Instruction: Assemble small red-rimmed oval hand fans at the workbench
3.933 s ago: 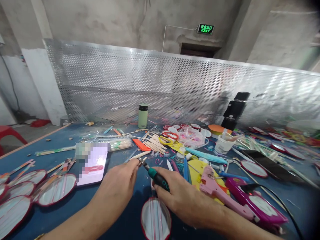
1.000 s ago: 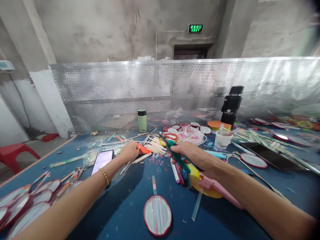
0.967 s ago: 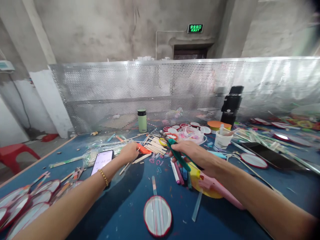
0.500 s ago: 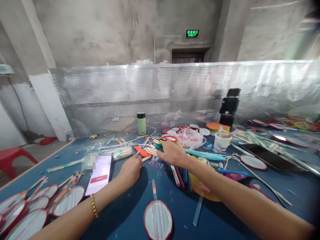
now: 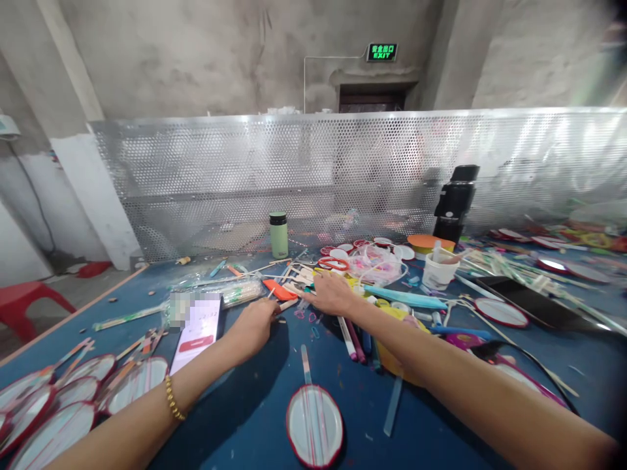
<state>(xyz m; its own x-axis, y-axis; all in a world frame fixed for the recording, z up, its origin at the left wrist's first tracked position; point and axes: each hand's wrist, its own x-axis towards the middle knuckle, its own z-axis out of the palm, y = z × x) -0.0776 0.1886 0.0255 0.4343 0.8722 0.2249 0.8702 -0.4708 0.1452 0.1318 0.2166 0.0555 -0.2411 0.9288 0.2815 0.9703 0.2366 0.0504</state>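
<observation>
My left hand (image 5: 257, 323) is closed around a wooden craft stick (image 5: 288, 305), whose end sticks out to the right. A thin white stick tip also shows above its fingers. My right hand (image 5: 333, 294) reaches to the heap of wooden sticks (image 5: 306, 274), fingers bent together; what lies in them is hidden. A dark green thing shows beside its fingertips. Next to the sticks lies an orange piece (image 5: 279, 290), with red-handled scissors (image 5: 333, 263) just behind. In front of me lies a round white paddle with a red rim (image 5: 324, 424) and a striped stick handle.
More red-rimmed paddles (image 5: 78, 391) lie at the left beside a lit phone (image 5: 198, 333). A green bottle (image 5: 279, 236), a black flask (image 5: 455, 205) and a white cup (image 5: 439, 271) stand behind. Markers (image 5: 349, 339) and a dark tablet (image 5: 531, 303) lie right.
My right hand has drawn slightly down over the sticks, and the green thing at its fingers shows less. My left hand stays closed, with more of the wooden stick showing. The view has tilted slightly.
</observation>
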